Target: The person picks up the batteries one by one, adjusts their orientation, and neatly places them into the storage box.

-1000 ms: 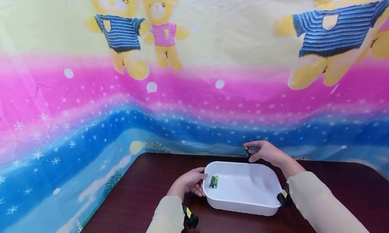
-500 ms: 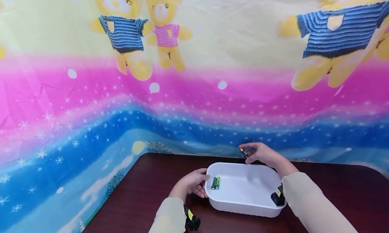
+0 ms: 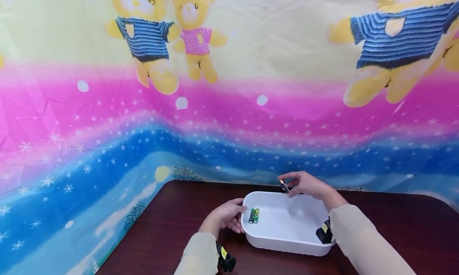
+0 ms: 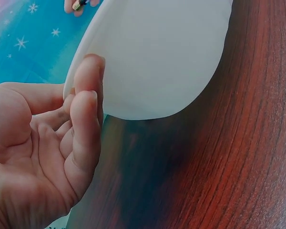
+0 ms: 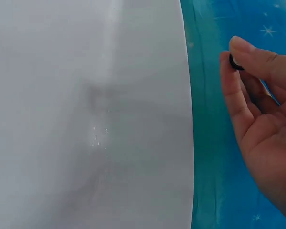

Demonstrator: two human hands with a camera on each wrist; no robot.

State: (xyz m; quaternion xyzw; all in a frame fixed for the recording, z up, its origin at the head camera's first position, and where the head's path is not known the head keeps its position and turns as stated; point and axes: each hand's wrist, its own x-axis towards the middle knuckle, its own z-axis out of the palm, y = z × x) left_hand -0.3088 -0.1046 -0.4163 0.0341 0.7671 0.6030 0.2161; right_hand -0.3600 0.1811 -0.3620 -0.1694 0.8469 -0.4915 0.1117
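A white plastic tub rests on the dark table. My left hand grips its left wall, thumb over the rim and fingers outside below; the left wrist view shows the fingertips against the outer wall. Above the far rim, my right hand pinches a dark battery with a gold-coloured end, held tilted. One round end of that battery shows between thumb and finger in the right wrist view. Inside the tub, near its left wall, two green batteries lie side by side.
The dark reddish wooden table has a rounded far-left corner. Behind it hangs a printed cloth with bears and snowflakes, close to the table's far edge. A black camera on the right wrist overlaps the tub's right side.
My right hand has moved left along the far rim and slightly lower, and the battery in it leans more. The left hand keeps its grip on the tub; the green batteries stay in place.
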